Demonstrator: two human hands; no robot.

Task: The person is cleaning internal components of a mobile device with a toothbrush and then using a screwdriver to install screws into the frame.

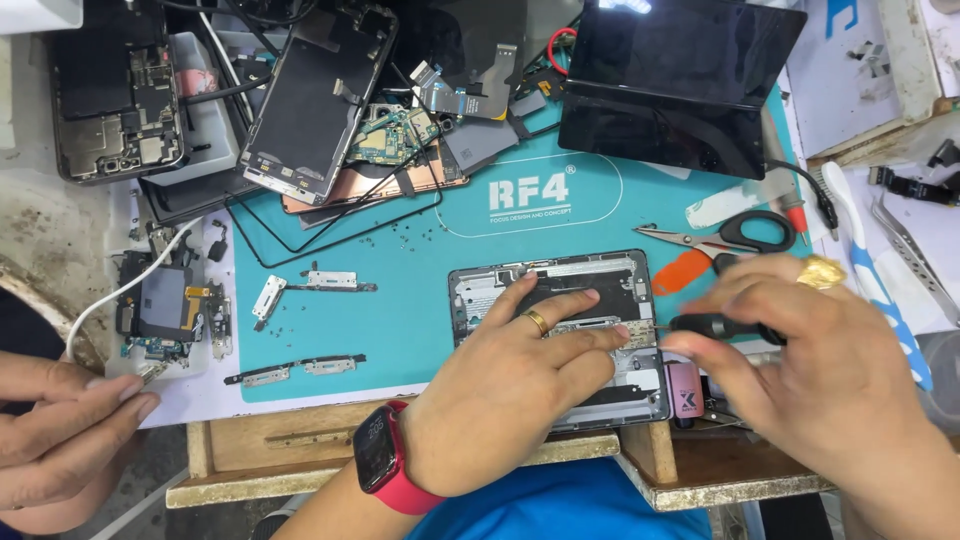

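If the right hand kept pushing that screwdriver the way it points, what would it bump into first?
Probably the left hand's fingertips, resting on the opened phone; the right hand aims its screwdriver leftward at them.

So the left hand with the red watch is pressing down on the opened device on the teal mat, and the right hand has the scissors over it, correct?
Not quite. The right hand holds a black-handled screwdriver, not the scissors, which lie untouched on the teal mat above it. The rest stands: the left hand, red watch on its wrist, presses on the opened device. The head view shows this.
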